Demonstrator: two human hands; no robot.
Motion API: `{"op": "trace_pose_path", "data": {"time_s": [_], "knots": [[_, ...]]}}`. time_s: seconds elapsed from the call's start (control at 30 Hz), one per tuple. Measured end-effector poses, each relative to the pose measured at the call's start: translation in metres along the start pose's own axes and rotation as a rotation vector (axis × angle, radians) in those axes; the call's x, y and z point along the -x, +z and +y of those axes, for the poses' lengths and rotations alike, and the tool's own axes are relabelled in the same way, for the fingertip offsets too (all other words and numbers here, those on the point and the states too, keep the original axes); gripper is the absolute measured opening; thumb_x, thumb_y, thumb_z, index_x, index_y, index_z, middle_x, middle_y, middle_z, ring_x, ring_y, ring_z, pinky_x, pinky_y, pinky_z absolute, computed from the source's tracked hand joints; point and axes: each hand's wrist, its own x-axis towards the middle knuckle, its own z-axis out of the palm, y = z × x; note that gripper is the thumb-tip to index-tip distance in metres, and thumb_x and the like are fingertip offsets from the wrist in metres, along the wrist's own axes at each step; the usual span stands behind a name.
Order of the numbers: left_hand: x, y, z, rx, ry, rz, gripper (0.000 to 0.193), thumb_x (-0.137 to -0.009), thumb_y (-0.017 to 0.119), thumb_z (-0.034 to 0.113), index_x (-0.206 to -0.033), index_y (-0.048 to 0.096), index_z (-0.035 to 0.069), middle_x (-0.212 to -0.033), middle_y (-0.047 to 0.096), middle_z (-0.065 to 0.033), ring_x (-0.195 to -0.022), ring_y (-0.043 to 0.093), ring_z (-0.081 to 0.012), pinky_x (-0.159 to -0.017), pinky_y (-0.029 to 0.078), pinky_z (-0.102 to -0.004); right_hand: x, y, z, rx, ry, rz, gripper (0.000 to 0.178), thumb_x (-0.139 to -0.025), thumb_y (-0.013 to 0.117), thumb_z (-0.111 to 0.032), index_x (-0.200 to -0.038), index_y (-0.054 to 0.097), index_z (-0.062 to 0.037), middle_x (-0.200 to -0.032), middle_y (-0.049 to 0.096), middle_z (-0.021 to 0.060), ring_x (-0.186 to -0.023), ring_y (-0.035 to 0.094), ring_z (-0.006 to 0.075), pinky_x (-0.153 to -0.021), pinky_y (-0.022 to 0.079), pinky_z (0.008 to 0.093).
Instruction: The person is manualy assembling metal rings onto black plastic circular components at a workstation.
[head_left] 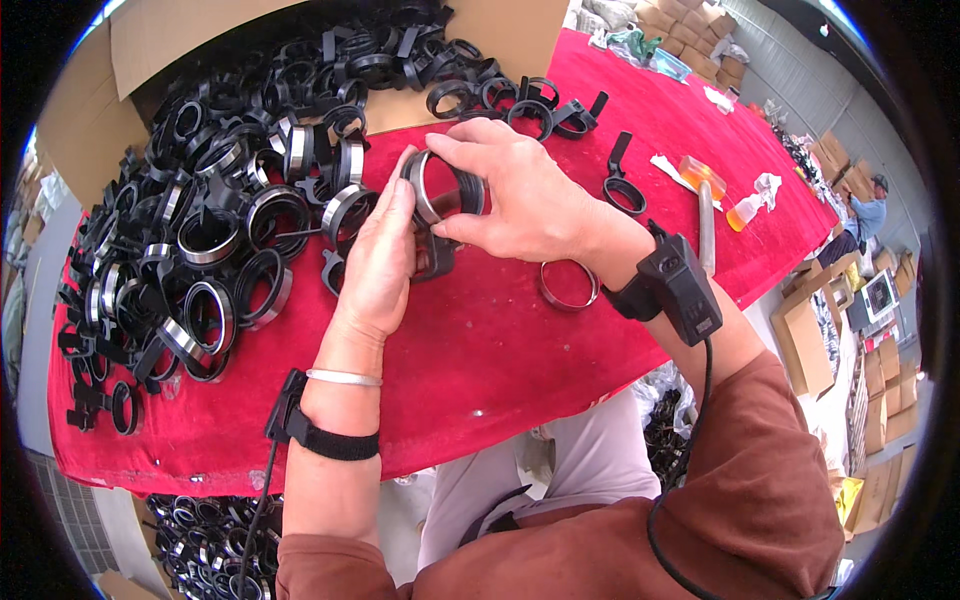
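Observation:
Over the red-covered table I hold up a black ring-shaped part with a metal band (422, 190) around it. My left hand (383, 245) supports it from the left, the fingers closed against its side. From the right, my right hand (520, 190) grips its rim between thumb and fingers. Below the right wrist a loose thin metal ring (569, 285) lies on the cloth. A black ring with a flat tab (624, 185) lies farther right. Parts of the held piece are hidden behind my fingers.
A big heap of black rings (210, 230), several with metal bands, covers the table's left side, spilling from a cardboard box (205, 35). At right lie a hammer (706, 225) and an orange bottle (742, 213). More rings (215, 540) sit below the table edge. Another person (868, 215) is far right.

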Motion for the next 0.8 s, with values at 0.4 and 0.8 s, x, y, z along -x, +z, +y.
{"op": "trace_pose_path", "data": {"time_s": [0.4, 0.8], "knots": [[0.009, 0.007, -0.009, -0.439, 0.137, -0.042, 0.041, -0.098, 0.039, 0.034, -0.099, 0.058, -0.002, -0.079, 0.068, -0.0123, -0.052, 0.057, -0.0110, -0.048, 0.046, -0.0219, -0.003, 0.033, 0.026, -0.052, 0.240, 0.162, 0.030, -0.094, 0.041, -0.023, -0.094, 0.058, 0.0013, -0.065, 0.061, 0.0198, -0.059, 0.061, 0.0367, -0.051, 0.048, 0.0454], [0.012, 0.019, -0.024, -1.171, 0.851, -0.152, 0.030, -0.081, 0.063, 0.010, -0.109, 0.058, 0.002, -0.093, 0.063, -0.0140, -0.077, 0.061, -0.0254, -0.068, 0.050, -0.0334, -0.081, 0.015, 0.083, -1.250, 1.121, 0.577, 0.059, -0.091, 0.040, -0.053, -0.100, 0.056, 0.0028, -0.078, 0.061, 0.0134, -0.060, 0.056, 0.0187, -0.052, 0.047, 0.0356]]}}
